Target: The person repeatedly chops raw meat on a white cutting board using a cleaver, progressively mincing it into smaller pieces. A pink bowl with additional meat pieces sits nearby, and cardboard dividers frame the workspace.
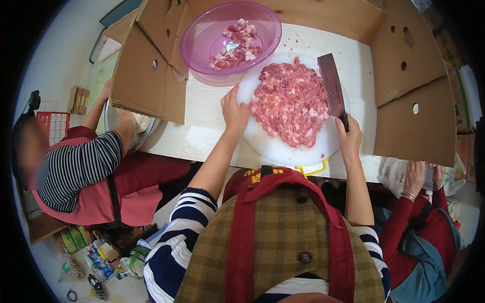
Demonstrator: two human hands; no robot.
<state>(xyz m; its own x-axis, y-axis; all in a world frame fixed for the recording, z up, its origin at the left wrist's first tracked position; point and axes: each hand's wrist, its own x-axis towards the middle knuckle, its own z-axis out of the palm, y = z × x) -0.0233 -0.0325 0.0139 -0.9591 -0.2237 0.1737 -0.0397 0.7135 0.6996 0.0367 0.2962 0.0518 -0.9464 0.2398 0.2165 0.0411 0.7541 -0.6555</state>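
My right hand is closed around the black handle of a cleaver. Its broad blade lies along the right side of a mound of coarsely minced raw meat. Under the meat is a round white plastic cutting board, with a yellow handle at its near edge. My left hand grips the board's left rim, apart from the meat. Behind it, a tilted translucent purple plastic bowl holds small pieces of raw meat.
Cardboard walls surround the white tabletop on three sides. Meat crumbs dot the tabletop behind the board. At left, a person in a striped sleeve reaches into a metal basin. Another person's hands are near plastic bags at right.
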